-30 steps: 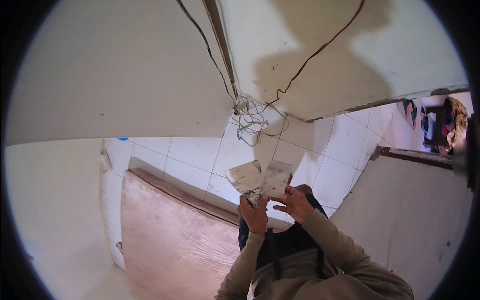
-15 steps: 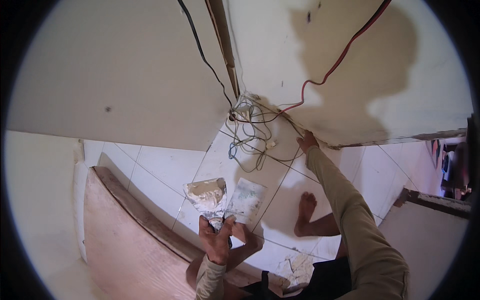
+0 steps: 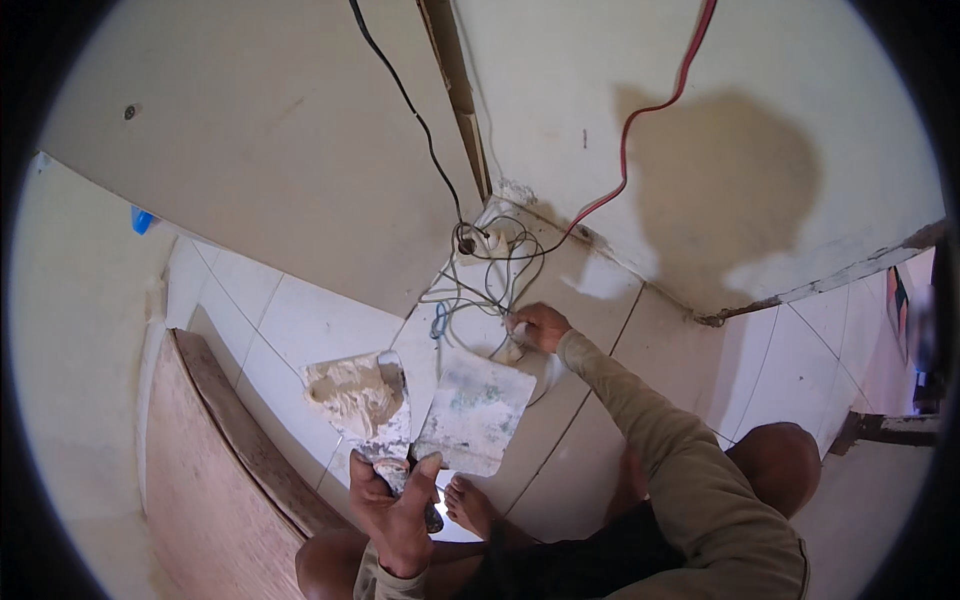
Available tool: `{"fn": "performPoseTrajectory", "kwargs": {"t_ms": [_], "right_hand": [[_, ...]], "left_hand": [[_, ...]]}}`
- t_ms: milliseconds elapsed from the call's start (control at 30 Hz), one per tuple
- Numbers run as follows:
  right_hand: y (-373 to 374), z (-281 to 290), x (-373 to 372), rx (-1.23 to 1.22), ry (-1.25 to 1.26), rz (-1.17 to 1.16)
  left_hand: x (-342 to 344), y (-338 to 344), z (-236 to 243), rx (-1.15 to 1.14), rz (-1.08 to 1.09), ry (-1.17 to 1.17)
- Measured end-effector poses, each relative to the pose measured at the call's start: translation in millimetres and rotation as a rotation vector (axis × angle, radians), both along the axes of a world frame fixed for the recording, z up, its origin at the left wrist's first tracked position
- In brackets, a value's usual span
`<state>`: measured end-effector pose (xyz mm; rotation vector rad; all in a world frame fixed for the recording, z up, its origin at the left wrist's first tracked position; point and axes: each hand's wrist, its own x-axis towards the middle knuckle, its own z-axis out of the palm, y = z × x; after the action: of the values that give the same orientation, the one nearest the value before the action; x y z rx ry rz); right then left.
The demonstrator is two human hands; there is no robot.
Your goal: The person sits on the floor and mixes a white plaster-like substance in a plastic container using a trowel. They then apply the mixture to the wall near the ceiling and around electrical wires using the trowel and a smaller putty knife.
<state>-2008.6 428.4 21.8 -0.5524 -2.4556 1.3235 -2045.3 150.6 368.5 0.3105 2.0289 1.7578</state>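
My left hand (image 3: 395,515) is closed round the handle of a putty knife (image 3: 397,425), whose wide blade carries a thick smear of beige putty (image 3: 350,395). Beside that blade, a flat whitish smeared plate (image 3: 475,410) reaches up from near my left thumb; whether the hand grips it too is unclear. My right hand (image 3: 540,328) has its fingers closed on the loose grey-green cable (image 3: 497,290) at the lower right of its tangle. A white power strip (image 3: 480,243) lies among the loops in the corner, with a black plug in it.
A black cord (image 3: 415,115) and a red cord (image 3: 625,150) come down to the corner. A board panel (image 3: 250,120) stands at left, and a wall (image 3: 560,70) at right has a rough lower edge. Curved pinkish wood (image 3: 200,450) lies on the tiled floor (image 3: 290,320).
My right hand has moved left and nearer, from the wall's base to the cable tangle. The putty knife and whitish plate have shifted left in view, and my knees now show bent lower.
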Motion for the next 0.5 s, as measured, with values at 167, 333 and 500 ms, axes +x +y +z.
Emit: {"fn": "performPoseTrajectory", "kwargs": {"t_ms": [167,333,500], "right_hand": [[18,28,-32,-0.072,-0.196,-0.47],[76,0,-70,0.114,0.129,-0.523],[87,-8,-111,-0.182,0.004,-0.223]], "left_hand": [[-6,-5,-1,-0.003,-0.01,0.012],[2,-21,0,-0.037,0.055,-0.005],[7,-22,4,-0.057,0.113,-0.009]]}}
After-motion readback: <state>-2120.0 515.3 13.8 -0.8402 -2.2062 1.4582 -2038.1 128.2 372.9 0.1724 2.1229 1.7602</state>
